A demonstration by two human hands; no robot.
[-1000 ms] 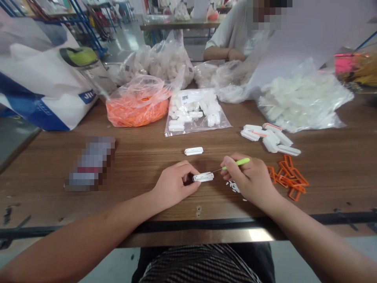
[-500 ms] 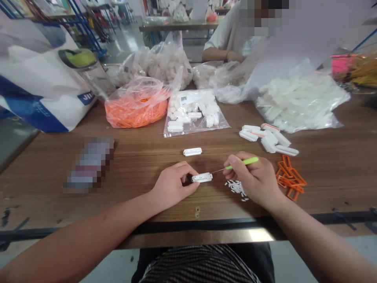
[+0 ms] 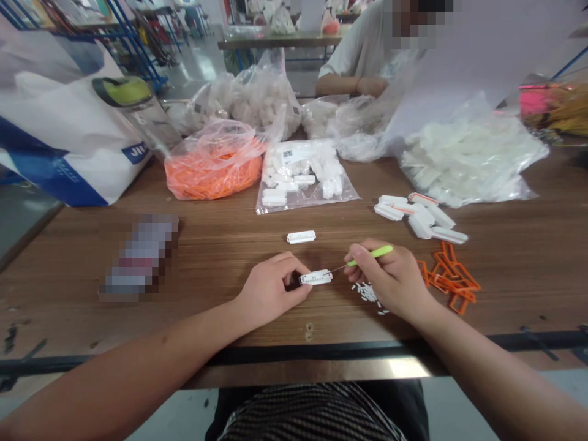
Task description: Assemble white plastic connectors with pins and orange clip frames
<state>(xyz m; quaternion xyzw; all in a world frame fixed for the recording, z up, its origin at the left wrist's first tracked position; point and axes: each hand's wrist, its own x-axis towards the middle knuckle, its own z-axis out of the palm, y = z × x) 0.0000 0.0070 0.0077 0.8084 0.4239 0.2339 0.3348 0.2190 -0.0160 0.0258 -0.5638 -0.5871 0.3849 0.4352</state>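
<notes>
Little is changed from a moment ago: a white plastic strip (image 3: pixel 316 278) is still pinched by the left hand (image 3: pixel 273 291), and a green-handled pick (image 3: pixel 370 255), gripped by the right hand (image 3: pixel 390 278), is held with its tip at the strip's end, the hands just apart.

Camera, single view: head-worn, facing forward and down from just behind the bench (image 3: pixel 215 245) edge, close above the left hand (image 3: pixel 271 291) and right hand (image 3: pixel 390 278), reaching the floor (image 3: pixel 193 67) beyond.
</notes>
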